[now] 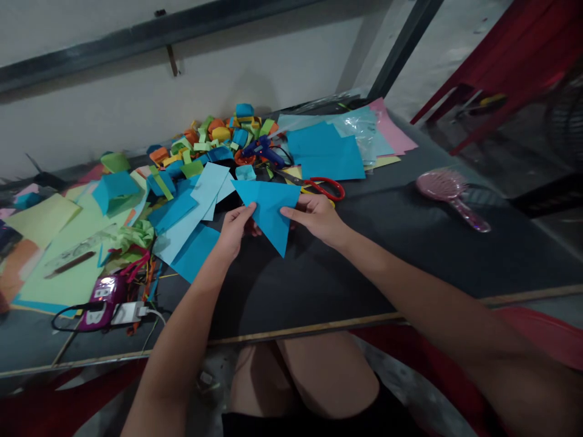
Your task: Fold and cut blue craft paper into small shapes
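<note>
A blue paper triangle (pixel 272 206) is held up over the dark table, one corner pointing down toward me. My left hand (pixel 237 229) pinches its left edge, thumb on the front and fingers behind. On the opposite edge my right hand (pixel 319 217) grips it the same way. Just behind my right hand lie scissors with red handles (pixel 325 187), partly covered by the hand and the paper. Light blue paper strips (pixel 212 185) and a blue sheet (pixel 195 252) rest left of my left hand.
Folded coloured paper pieces (pixel 214 136) are heaped along the wall beside a blue glue gun (pixel 264 152). Blue sheets (pixel 325 152) lie at the back, a pink hairbrush (pixel 449 191) to the right. A purple power strip (pixel 104 297) with cables sits front left, near a pencil (pixel 70 265).
</note>
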A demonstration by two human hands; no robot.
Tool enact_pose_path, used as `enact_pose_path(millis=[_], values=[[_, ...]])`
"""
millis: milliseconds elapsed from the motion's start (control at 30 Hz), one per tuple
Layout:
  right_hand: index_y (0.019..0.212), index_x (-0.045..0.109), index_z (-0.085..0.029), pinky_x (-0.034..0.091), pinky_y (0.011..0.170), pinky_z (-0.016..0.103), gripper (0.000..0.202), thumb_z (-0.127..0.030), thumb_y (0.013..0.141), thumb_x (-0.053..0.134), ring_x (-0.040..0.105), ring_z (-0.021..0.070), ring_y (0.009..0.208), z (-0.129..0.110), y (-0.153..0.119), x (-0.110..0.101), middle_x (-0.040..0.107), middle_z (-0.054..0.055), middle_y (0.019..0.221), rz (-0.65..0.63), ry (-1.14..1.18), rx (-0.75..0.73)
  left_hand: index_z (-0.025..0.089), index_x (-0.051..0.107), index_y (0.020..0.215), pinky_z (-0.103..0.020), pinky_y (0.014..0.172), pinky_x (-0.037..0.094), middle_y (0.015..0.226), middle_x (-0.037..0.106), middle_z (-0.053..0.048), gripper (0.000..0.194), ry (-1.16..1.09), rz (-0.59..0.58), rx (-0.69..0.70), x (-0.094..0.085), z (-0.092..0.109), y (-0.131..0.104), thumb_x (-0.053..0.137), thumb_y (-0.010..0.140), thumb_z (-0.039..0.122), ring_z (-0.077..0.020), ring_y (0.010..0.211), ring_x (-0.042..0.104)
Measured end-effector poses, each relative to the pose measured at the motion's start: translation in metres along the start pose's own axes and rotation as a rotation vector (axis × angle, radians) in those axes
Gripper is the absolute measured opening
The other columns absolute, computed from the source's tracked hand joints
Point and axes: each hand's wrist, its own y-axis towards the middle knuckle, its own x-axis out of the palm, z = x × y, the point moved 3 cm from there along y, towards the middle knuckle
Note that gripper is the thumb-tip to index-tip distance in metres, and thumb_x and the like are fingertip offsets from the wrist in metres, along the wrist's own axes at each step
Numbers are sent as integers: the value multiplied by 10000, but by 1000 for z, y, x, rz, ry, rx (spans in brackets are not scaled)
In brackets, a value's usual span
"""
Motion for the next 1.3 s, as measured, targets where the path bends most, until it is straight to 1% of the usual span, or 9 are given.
enact_pose_path(millis=[100,167,300,467,633,800,900,1133,1300], values=[[841,729,-172,531,517,304,382,-512,672,775,636,175,625,-3,0,0,727,56,769,-3,-22,-47,178,586,682,-213,422,369,501,525,28,374,-31,58,-63,0,0,-1,677,738,536,-85,433,512],[809,734,-175,554,565,328,367,-513,673,775,649,191,658,-4,0,0,730,57,772,-4,-48,-85,187,619,916,-200,402,316,511,502,54,341,-8,82,-71,0,2,-2,710,734,460,-80,426,501],[818,750,-193,577,725,385,342,-501,674,778,676,235,816,-7,0,0,746,59,873,15,-55,-159,274,428,1346,-200,421,322,564,492,82,699,-9,92,41,0,7,-5,742,727,354,-87,453,504],[858,757,-200,555,671,357,306,-470,714,753,659,214,746,-7,-2,-2,734,48,841,95,-121,-180,243,703,1050,-231,516,383,689,575,2,370,202,-49,208,3,9,-7,716,746,454,-100,561,491],[767,734,-187,516,573,314,300,-483,722,742,619,185,660,-7,-5,0,693,40,736,110,-195,-207,248,749,973,-249,585,426,893,670,-41,302,441,9,343,7,12,-13,743,726,421,-127,648,528],[850,735,-191,556,607,328,343,-490,688,771,657,195,689,-4,-5,2,726,47,808,77,-64,-125,260,687,1129,-287,702,520,1073,698,-56,424,174,-6,223,8,7,-12,715,752,450,-178,811,637],[895,725,-178,565,598,313,392,-464,641,810,676,196,714,-2,-3,3,738,60,859,29,20,-38,244,661,1169,-299,757,531,1030,703,-54,473,90,8,197,7,1,-9,729,744,439,-183,859,645],[952,715,-149,565,541,280,468,-409,587,849,676,176,681,4,1,9,743,79,860,-115,107,142,295,563,1293,-291,766,530,1004,665,-40,566,72,98,311,7,7,-12,720,767,433,-188,907,622],[675,708,-141,545,487,249,331,-414,566,860,670,172,592,3,-3,9,688,55,596,-107,57,226,318,524,1335,-248,626,503,765,603,-2,641,133,153,324,6,12,-13,760,741,369,-150,716,594]])
